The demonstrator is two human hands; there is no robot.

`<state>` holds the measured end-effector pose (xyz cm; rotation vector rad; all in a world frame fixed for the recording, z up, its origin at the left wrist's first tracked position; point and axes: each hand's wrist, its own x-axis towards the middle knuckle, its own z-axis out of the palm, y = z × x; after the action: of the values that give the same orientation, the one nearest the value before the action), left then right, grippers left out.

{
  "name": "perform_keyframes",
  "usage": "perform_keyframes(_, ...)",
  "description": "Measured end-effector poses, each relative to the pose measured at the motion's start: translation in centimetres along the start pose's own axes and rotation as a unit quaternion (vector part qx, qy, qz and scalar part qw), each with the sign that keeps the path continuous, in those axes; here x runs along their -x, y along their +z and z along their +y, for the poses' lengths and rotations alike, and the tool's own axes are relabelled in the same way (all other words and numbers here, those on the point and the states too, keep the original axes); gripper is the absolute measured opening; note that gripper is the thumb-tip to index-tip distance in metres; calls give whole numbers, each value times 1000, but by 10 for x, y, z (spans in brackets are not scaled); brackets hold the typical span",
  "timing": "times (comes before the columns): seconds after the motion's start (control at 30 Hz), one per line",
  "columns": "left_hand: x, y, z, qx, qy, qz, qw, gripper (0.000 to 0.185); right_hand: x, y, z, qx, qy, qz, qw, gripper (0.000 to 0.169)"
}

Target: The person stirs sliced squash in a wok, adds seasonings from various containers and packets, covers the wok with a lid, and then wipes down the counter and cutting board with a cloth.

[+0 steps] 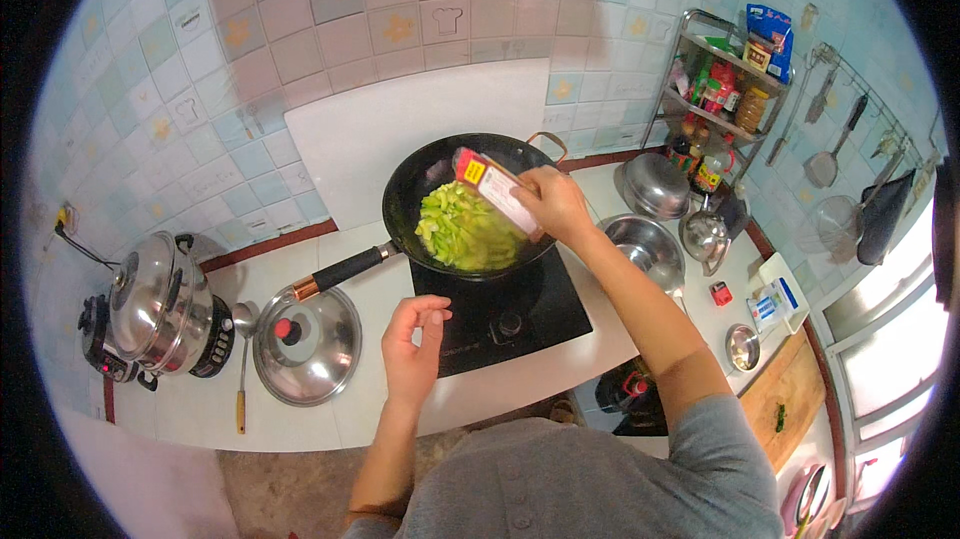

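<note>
My right hand point(556, 203) grips a red-and-white printed packet point(501, 194) over the wok, its red end pointing up and left. Under it, sliced green vegetables point(457, 235) are heaped in the black wok point(403, 203), partly hidden by the packet. The wok stands on a black cooktop point(551, 302), its long handle point(349, 269) reaching toward the lower left. In front of the cooktop's left edge, my left hand point(412, 351) hovers with loosely bent fingers and nothing in them, the thumb a little apart.
Left of the wok lie a steel lid point(307, 359), a ladle point(242, 374) and a steel steamer pot point(161, 314). To the right are a steel basin point(649, 242), a kettle point(703, 235), a small bowl point(742, 347), a cutting board point(787, 396) and a seasoning rack point(720, 115).
</note>
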<state>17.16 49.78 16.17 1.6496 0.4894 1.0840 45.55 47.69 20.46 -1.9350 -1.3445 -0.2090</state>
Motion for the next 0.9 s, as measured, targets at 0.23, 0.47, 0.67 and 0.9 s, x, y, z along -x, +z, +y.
perform_keyframes(0.23, 13, 25, 7, -26, -25, -22, 999, 13, -23, 15, 17, -56, 23, 46, 997, 27)
perform_keyframes(0.47, 9, 80, 2, -49, -27, -60, 997, 11, -19, -14, 73, -401, 135, 11, 906, 32)
perform_keyframes(0.67, 2, 141, 2, -54, -38, -103, 993, 11, -17, -96, 155, -600, 120, 85, 786, 30)
perform_keyframes(0.9, -2, 223, -7, -81, -36, -227, 970, 9, 80, -235, 308, -341, 170, 336, 862, 36)
